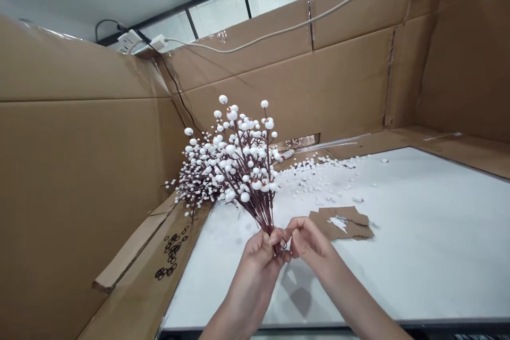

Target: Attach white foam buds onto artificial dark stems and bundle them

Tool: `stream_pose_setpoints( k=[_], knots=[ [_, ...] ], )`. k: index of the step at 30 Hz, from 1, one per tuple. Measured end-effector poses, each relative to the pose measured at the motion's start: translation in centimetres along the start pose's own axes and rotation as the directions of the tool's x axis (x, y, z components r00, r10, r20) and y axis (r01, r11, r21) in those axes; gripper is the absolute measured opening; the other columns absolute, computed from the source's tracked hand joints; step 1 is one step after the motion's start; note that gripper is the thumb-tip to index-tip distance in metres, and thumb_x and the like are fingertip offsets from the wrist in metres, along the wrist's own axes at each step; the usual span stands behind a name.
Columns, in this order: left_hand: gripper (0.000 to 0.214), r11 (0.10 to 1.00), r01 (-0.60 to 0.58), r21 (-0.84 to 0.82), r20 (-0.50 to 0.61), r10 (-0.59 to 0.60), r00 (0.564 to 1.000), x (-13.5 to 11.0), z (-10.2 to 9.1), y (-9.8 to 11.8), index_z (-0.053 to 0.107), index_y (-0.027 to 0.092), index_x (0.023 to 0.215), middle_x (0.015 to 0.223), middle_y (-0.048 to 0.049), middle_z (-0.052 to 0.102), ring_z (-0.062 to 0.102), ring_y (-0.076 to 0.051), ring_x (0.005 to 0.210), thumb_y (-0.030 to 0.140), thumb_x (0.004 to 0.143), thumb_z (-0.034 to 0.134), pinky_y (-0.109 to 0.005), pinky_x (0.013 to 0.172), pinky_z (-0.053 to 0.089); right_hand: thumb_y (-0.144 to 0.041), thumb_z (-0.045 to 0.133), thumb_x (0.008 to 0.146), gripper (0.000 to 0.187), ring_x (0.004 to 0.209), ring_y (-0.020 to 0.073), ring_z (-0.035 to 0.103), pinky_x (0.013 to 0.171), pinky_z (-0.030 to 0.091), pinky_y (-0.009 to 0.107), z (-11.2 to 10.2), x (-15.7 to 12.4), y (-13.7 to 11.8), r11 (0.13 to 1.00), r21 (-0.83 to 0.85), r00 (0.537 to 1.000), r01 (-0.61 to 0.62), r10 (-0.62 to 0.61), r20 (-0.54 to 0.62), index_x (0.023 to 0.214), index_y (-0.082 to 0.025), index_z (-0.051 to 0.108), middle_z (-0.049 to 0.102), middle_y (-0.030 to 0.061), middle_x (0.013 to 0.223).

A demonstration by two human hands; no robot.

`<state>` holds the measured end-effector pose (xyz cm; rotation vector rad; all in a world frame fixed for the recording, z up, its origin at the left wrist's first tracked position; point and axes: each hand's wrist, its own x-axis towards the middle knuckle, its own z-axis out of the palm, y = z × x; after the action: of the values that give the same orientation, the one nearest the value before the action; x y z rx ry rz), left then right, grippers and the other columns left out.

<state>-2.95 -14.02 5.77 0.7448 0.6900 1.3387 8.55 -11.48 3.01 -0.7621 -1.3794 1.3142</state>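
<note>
Left hand (258,257) clamped low on berry bunch (250,163), bulk rising above grip. Right hand (309,241) pinching dark band (284,244) just beside.

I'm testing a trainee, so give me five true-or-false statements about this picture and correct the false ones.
1. The left hand grips a bunch of white-berry stems. True.
2. The right hand lies flat on the white tabletop. False: its bent fingers are raised beside the left hand.
3. The black rings lie on brown cardboard. True.
4. The torn cardboard piece lies among the black rings. False: it lies on the white tabletop.
5. A pale cable runs across the rear cardboard wall. True.
</note>
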Motion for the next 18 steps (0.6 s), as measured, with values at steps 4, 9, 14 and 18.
stream_pose_setpoints(
  k=[4, 9, 14, 18],
  knots=[
    [0.018, 0.998, -0.032, 0.05, -0.048, 0.035, 0.998, 0.2, 0.1, -0.6, 0.053, 0.014, 0.063, 0.068, 0.0, 0.048, 0.044, -0.011, 0.068, 0.024, 0.07, 0.066, -0.021, 0.065, 0.038, -0.043, 0.065, 0.067, 0.036, 0.082, 0.0185, 0.058, 0.07, 0.05, 0.03, 0.6, -0.5, 0.7, 1.0, 0.007, 0.988, -0.01, 0.011, -0.152, 0.094, -0.022, 0.056, 0.063, 0.0053, 0.089],
    [0.018, 0.987, -0.094, 0.129, -0.082, 0.105, 0.991, 0.5, 0.3, -1.0, 0.057, 0.014, 0.07, 0.071, -0.0005, 0.05, 0.046, -0.012, 0.072, 0.031, 0.074, 0.062, -0.022, 0.07, 0.039, -0.038, 0.07, 0.063, 0.028, 0.088, 0.022, 0.062, 0.083, 0.049, 0.036, 1.4, -0.7, 1.1, 0.982, 0.171, 0.964, -0.074, 0.114, -0.239, 0.086, -0.021, 0.07, 0.069, 0.0068, 0.095],
    [0.022, 0.983, -0.108, 0.151, -0.116, 0.126, 0.985, 0.9, 0.1, -1.6, 0.054, 0.014, 0.066, 0.068, 0.0001, 0.048, 0.045, -0.012, 0.07, 0.033, 0.073, 0.062, -0.022, 0.068, 0.038, -0.038, 0.075, 0.057, 0.03, 0.092, 0.0241, 0.061, 0.088, 0.045, 0.037, 1.4, -0.6, 1.1, 0.897, 0.413, 0.947, -0.157, 0.256, -0.196, 0.08, -0.019, 0.072, 0.071, 0.0082, 0.09],
    [0.025, 0.97, -0.11, 0.218, -0.108, 0.136, 0.985, 1.0, -0.4, -2.0, 0.052, 0.015, 0.066, 0.067, 0.0004, 0.046, 0.043, -0.012, 0.069, 0.037, 0.073, 0.061, -0.023, 0.068, 0.036, -0.039, 0.076, 0.056, 0.029, 0.087, 0.0203, 0.06, 0.082, 0.044, 0.03, 1.0, -0.6, 0.8, 0.824, 0.508, 0.922, -0.251, 0.363, -0.133, 0.075, -0.017, 0.072, 0.071, 0.0073, 0.085]
  ],
)
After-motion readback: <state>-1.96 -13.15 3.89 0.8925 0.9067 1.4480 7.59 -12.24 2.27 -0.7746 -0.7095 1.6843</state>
